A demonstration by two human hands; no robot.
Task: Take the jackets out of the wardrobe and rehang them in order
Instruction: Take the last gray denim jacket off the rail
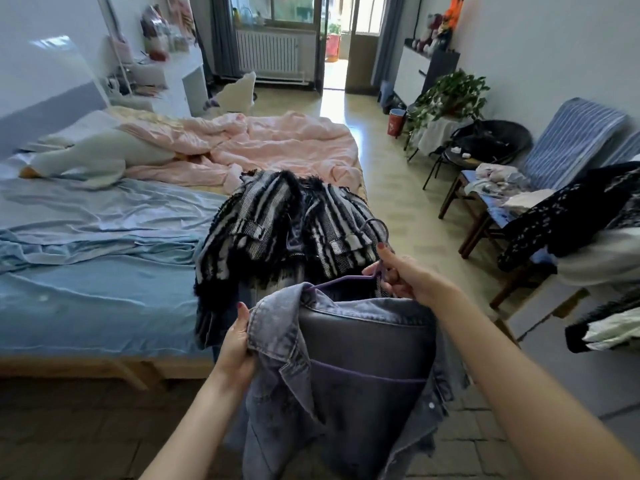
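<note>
— Two hands on the denim jacket (349, 368)?
— Yes: left hand (237, 344) pinches its collar, right hand (403, 275) grips the purple hanger (341, 280), near the bed's (104, 292) right corner, beside the striped jacket (294, 223).

Grey-blue denim jacket (346, 375), purple hanger (346, 279), black-and-white striped jacket (294, 223), pink quilt (277, 147), blue sheet (86, 265).

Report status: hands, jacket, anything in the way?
Left hand grips denim jacket collar. Right hand holds purple hanger by its neck. Striped jacket heaped on bed ahead.
</note>
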